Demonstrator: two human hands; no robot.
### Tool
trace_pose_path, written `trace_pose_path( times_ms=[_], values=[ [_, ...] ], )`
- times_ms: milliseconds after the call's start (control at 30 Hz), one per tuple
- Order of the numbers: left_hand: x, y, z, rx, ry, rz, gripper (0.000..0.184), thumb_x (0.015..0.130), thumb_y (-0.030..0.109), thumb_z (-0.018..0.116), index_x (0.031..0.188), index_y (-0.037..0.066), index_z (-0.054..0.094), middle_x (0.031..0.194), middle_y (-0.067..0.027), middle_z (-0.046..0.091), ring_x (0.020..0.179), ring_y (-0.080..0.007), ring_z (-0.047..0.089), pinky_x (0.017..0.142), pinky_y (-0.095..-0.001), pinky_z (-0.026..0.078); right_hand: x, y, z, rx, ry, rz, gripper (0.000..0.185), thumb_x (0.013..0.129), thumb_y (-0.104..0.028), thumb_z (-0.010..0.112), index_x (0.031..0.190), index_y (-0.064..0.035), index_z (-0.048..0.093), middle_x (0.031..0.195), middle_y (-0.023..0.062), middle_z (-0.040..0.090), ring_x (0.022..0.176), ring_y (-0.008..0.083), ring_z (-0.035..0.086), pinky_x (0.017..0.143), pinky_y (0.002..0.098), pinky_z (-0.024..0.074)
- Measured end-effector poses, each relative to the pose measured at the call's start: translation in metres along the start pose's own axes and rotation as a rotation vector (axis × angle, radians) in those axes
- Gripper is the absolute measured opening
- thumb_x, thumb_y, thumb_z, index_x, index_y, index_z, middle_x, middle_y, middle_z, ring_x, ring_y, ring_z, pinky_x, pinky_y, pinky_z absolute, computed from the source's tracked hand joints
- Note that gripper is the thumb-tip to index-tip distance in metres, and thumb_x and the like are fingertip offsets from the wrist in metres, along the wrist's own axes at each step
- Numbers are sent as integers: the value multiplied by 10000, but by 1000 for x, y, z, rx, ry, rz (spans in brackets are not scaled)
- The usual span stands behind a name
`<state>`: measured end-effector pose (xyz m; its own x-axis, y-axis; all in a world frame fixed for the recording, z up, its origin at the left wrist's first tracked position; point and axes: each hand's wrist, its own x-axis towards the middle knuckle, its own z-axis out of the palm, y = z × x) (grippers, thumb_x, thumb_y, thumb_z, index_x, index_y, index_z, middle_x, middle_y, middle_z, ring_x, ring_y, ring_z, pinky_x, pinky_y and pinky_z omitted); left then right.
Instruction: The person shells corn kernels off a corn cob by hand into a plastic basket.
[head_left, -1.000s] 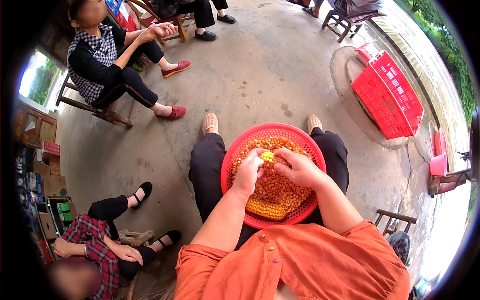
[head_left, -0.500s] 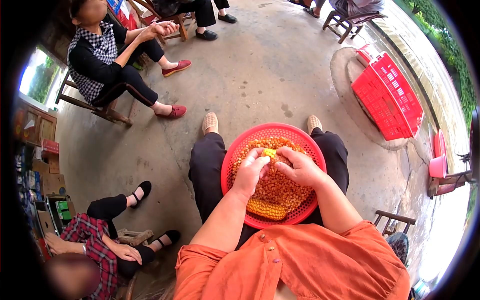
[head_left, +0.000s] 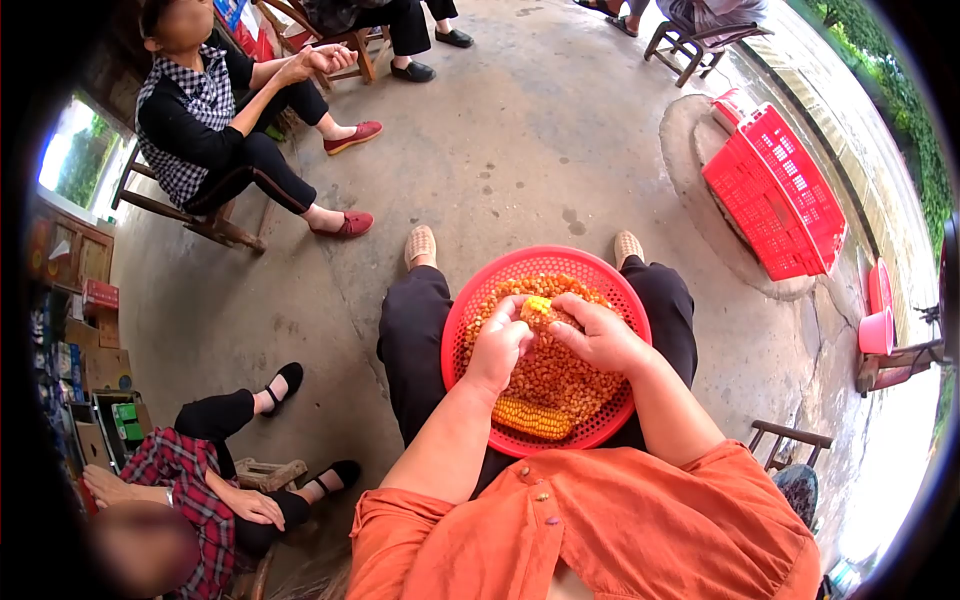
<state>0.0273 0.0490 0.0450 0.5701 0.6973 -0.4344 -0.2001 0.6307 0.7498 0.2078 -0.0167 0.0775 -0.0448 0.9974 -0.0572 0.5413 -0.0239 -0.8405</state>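
Corn piece (head_left: 538, 306): held above loose kernels (head_left: 575, 385), inside the outline of the red perforated basket (head_left: 447, 345) across the lap. Pinched from one side by thumb and fingers of the left hand (head_left: 498, 345), from the other by the right hand (head_left: 600, 335); neither released. Bright yellow at the top, duller orange-brown below. Compared with a second ago: turned slightly, with less yellow showing and more of the duller part. Both hands nearly unmoved. Whole ear (head_left: 532, 418) lying unchanged at the near side of the basket, on its left. At lower left, seated person in red plaid (head_left: 205, 500): one hand shifted outward, fingers now spread. Red crate (head_left: 775, 190) unmoved on the concrete floor (head_left: 480, 120), well apart from the basket.
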Motion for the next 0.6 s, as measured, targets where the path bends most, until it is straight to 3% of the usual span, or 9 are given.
trace_pose_path(
  times_ms=[367, 433, 533, 600],
  values=[
    [-1, 2, 2, 18, -13, -13, 289, 876, 53, 465, 1155, 64, 540, 837, 3, 568, 622, -58, 463, 577, -219, 407, 1, -2, -2, -34, -76, 27, 406, 948, -300, 620, 1235, -21, 551, 1071, 221, 656, 1027, 356, 647, 857, 397, 507],
    [-3, 3, 4, 1, 10, -25, 293, 884, 54, 462, 1167, 62, 539, 860, -3, 581, 633, -59, 474, 582, -217, 411, 0, 1, 1, 12, 3, 14, 410, 944, -298, 624, 1237, -19, 556, 1077, 214, 655, 1038, 351, 644, 864, 395, 504],
    [-1, 0, 3, 25, 15, 21, 317, 894, 13, 449, 1199, 44, 530, 940, -16, 609, 741, -74, 550, 666, -222, 461, 2, 0, -1, 31, -1, 55, 413, 944, -300, 626, 1236, -16, 561, 1088, 205, 655, 1046, 348, 640, 874, 390, 500],
    [4, -11, 0, 179, 51, 198, 319, 912, -20, 479, 1226, 25, 519, 995, -25, 622, 873, -94, 593, 780, -232, 486, 2, 0, -3, 45, 21, 56, 410, 943, -298, 628, 1233, -16, 562, 1092, 206, 654, 1045, 341, 641, 875, 387, 499]
  ],
)
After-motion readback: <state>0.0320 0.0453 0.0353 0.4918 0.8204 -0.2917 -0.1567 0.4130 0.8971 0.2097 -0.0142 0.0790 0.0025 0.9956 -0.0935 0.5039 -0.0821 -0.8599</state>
